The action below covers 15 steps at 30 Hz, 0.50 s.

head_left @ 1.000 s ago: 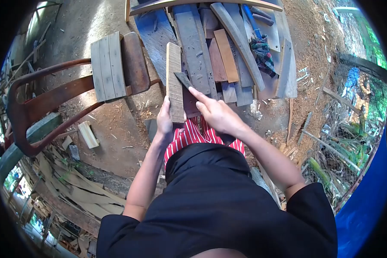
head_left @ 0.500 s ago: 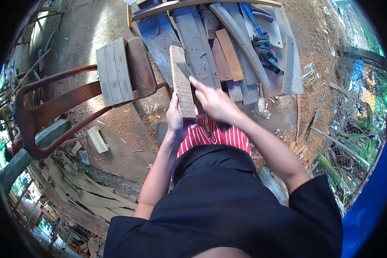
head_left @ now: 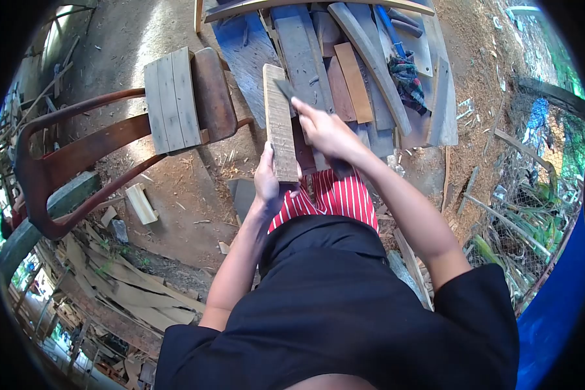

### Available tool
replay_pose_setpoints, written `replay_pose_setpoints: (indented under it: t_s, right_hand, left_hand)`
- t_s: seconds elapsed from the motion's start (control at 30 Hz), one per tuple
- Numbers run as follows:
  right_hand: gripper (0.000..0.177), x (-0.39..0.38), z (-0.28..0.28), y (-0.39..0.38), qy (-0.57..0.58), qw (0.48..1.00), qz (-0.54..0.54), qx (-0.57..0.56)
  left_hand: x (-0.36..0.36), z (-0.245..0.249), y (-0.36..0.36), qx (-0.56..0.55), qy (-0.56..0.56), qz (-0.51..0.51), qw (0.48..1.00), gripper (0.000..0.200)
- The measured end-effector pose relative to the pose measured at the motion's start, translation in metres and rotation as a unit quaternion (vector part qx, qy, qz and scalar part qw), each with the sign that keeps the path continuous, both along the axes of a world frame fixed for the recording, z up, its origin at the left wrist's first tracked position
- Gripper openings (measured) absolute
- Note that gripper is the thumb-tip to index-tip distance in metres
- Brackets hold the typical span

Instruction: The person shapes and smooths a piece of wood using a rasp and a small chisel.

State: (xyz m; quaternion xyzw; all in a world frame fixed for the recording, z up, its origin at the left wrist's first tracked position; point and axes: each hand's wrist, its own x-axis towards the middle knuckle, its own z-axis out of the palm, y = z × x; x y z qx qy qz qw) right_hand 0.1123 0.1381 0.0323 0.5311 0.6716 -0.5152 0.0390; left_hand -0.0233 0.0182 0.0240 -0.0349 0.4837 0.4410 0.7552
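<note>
My left hand (head_left: 266, 175) is wrapped round the lower end of a rough-sawn wooden block (head_left: 280, 130), which stands tilted up in front of my lap. Its thumb lies along the left edge and fingertips show at the lower right. My right hand (head_left: 325, 133) grips a dark flat-bladed tool (head_left: 284, 89), forefinger stretched along it. The blade's tip overlaps the upper face of the block. The tool's handle is hidden in my fist, and I cannot tell its exact kind.
Ahead lies a bench of planks (head_left: 297, 52) with an orange-brown strip (head_left: 353, 81), a curved beam (head_left: 370, 65) and a patterned cloth (head_left: 407, 81). A wooden chair (head_left: 104, 136) lies on its side at left. An offcut (head_left: 141, 203) and shavings lie on the dirt ground.
The flat blade has shifted slightly up and right along the block's face with my right hand. My left hand keeps its hold; the whole view has turned a little.
</note>
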Motion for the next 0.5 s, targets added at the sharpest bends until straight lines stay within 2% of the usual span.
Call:
replay_pose_setpoints:
  t_s: [0.13, 0.2, 0.23, 0.37, 0.4, 0.5]
  right_hand:
    - [0.051, -0.009, -0.019, 0.011, -0.012, 1.000, -0.020, 0.003]
    - [0.051, 0.006, -0.011, -0.011, 0.013, 0.998, 0.022, 0.049]
    - [0.050, 0.008, 0.020, -0.015, -0.007, 0.999, 0.026, -0.035]
    - [0.049, -0.006, -0.005, -0.001, 0.001, 1.000, -0.008, 0.002]
    - [0.050, -0.014, -0.024, 0.010, -0.027, 0.998, -0.007, 0.049]
    - [0.050, -0.025, -0.023, 0.022, 0.000, 0.999, -0.030, 0.023]
  left_hand:
    - [-0.006, 0.000, 0.002, 0.017, 0.008, -0.011, 1.000, 0.055]
    - [-0.008, 0.002, 0.002, 0.007, 0.010, -0.002, 1.000, 0.055]
    - [-0.007, 0.001, 0.002, -0.004, 0.011, 0.005, 1.000, 0.055]
    - [-0.007, 0.004, 0.000, -0.019, 0.003, -0.002, 1.000, 0.055]
    - [-0.007, 0.004, 0.001, -0.025, 0.004, 0.000, 1.000, 0.055]
    - [-0.010, 0.006, 0.006, -0.003, -0.010, -0.001, 1.000, 0.054]
